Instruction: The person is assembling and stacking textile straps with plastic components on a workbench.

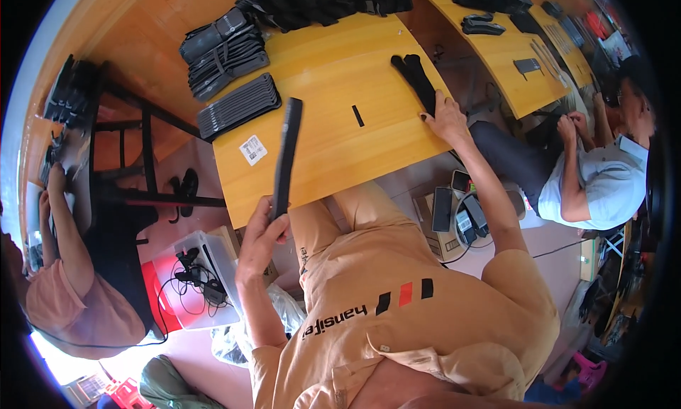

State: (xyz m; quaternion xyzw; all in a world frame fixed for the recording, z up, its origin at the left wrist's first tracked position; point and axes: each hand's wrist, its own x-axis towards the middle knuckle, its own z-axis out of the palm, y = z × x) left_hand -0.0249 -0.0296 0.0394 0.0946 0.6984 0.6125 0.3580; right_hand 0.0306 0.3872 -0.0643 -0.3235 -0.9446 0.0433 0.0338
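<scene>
My left hand [266,228] is closed around the lower end of a flat black strap [289,139], which stands up in front of the table's near edge. At the table's right edge, my right hand [447,118] grips the near end of some black straps [417,79] that lie together on the top; their far ends spread slightly apart. Between the hands, a short black strip [357,116] lies on the yellow table [326,161]. A white label [252,150] is stuck or laid near the left edge.
Neat black strap stacks [241,105] and a banded bundle [223,54] sit at the table's left, more black goods [319,1] along the back. Co-workers sit at right [596,168] and left [78,295]. A box [429,228] and a plastic bin [206,288] stand below.
</scene>
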